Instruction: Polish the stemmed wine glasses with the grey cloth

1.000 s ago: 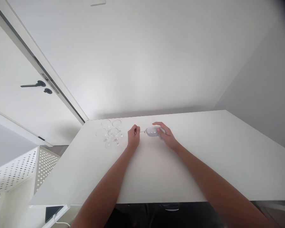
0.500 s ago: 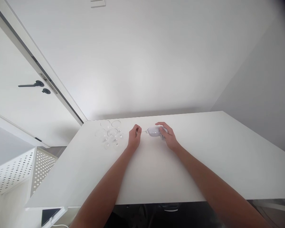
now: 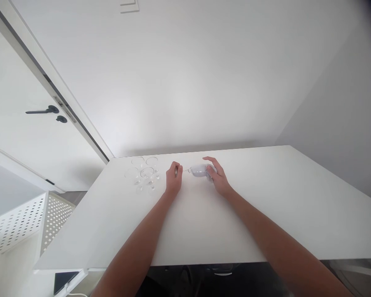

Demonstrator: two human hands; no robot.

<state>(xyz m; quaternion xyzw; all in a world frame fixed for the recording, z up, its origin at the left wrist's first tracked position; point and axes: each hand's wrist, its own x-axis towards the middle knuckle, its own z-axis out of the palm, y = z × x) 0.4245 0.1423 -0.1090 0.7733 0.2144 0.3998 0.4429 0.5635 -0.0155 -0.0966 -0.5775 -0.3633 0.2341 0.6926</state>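
A stemmed wine glass (image 3: 197,169) lies on its side in the air between my two hands, just over the white table. Its foot is on the left, where my left hand (image 3: 174,177) is closed around it. At the other end, the fingers and thumb of my right hand (image 3: 218,177) grip the bowl near its rim, with the index finger raised off it. Something pale bluish-grey, like a cloth, shows in the bowl and under the right fingers; I cannot make out its edges. To the left several clear wine glasses (image 3: 147,173) stand upright in a group.
The white table (image 3: 222,235) runs along a white wall (image 3: 185,82). On the left is a white door with a black handle (image 3: 43,111). A perforated white panel (image 3: 57,214) stands beside the table's left edge.
Both hands and the wine glass have shifted very slightly left in the picture. The grip looks the same, and the standing glasses stay where they were.
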